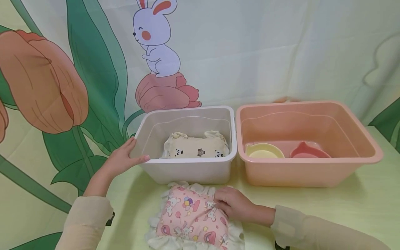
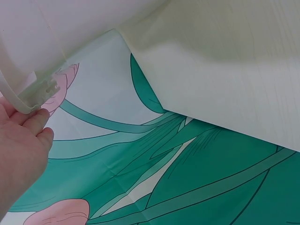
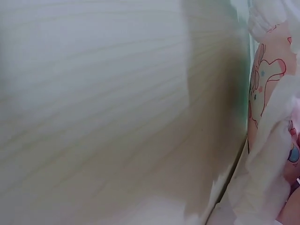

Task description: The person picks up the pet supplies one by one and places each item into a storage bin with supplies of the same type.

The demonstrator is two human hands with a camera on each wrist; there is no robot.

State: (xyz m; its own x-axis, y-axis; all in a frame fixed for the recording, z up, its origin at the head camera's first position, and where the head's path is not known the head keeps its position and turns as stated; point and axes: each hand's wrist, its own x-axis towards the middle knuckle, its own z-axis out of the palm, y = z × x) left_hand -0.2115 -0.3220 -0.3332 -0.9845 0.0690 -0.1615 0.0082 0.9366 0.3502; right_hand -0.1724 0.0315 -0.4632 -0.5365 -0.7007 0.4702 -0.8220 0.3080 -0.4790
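Note:
A small pink pillow [image 1: 190, 220] with a white ruffled edge, printed with unicorns and balloons, lies in front of the bins. My right hand [image 1: 237, 205] pinches its upper right part; in the right wrist view the printed pillow [image 3: 266, 89] shows only at the right edge. With my left hand [image 1: 121, 161] I grip the left rim of a white plastic bin [image 1: 190, 172]. The left wrist view shows fingers [image 2: 36, 123] curled against the rim's underside. Inside that bin sits a cream pillow [image 1: 190, 146] with small animal prints.
Right beside the white bin stands a larger peach bin [image 1: 290, 173], holding a yellow dish [image 1: 265, 150] and a red dish [image 1: 309, 151]. Both bins are on a pale green table [image 1: 131, 218]. Behind them hangs a curtain [image 1: 250, 52] printed with a rabbit and tulips.

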